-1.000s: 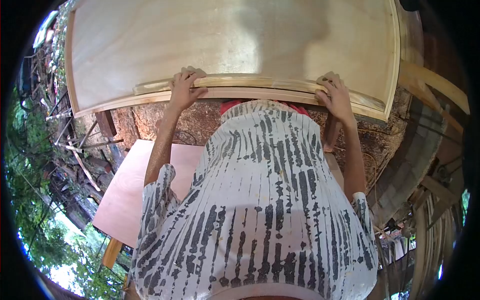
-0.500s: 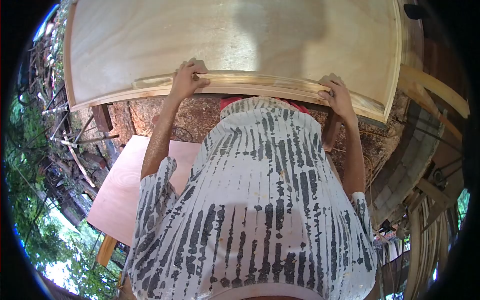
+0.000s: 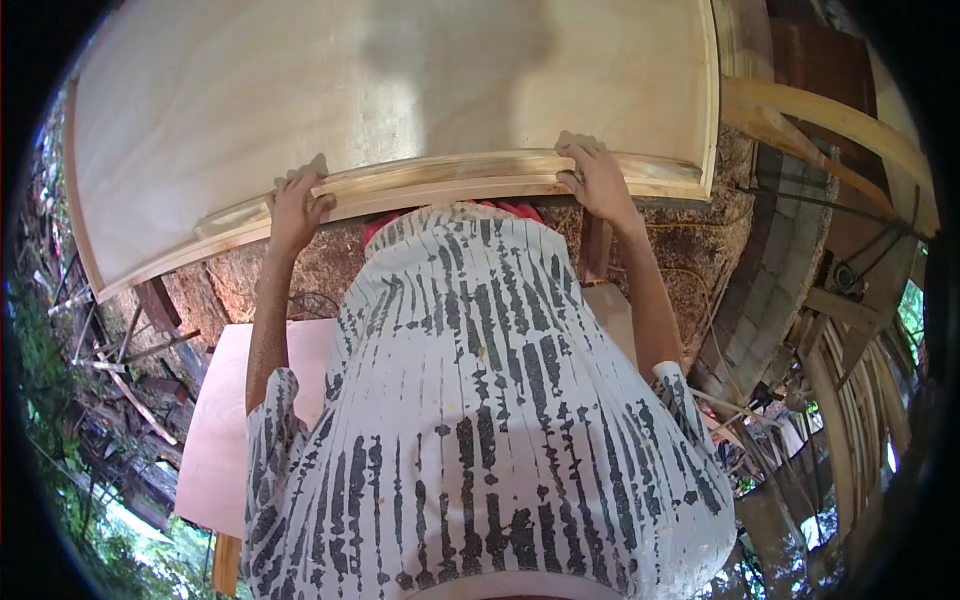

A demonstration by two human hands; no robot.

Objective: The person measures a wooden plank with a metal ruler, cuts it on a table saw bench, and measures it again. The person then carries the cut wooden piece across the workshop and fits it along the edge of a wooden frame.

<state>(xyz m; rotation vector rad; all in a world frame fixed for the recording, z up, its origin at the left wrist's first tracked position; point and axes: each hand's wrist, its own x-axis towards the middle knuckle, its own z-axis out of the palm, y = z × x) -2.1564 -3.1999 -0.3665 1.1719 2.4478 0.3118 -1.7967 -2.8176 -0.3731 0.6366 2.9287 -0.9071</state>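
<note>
A large plywood panel (image 3: 250, 100) with a raised wooden frame lies before me. Along its near side, just inside the frame edge (image 3: 450, 193), runs a long, thin wooden strip (image 3: 440, 172). My left hand (image 3: 294, 212) is closed on this strip towards its left end, fingertips over the far side and thumb on the near side. Further right, my right hand (image 3: 600, 185) pinches the same strip in a similar way. Whether the strip rests fully on the panel cannot be told.
Below the panel, a pinkish board (image 3: 215, 430) sits at my left, with sawdust-covered ground (image 3: 680, 240) beneath. Curved wooden beams (image 3: 830, 120) stick out at the right, near stacked long strips (image 3: 840, 430). Branches and sticks (image 3: 110, 370) lie at the left.
The view has turned, so the panel, strip and both hands appear further left and tilted. Both hands stay on the strip.
</note>
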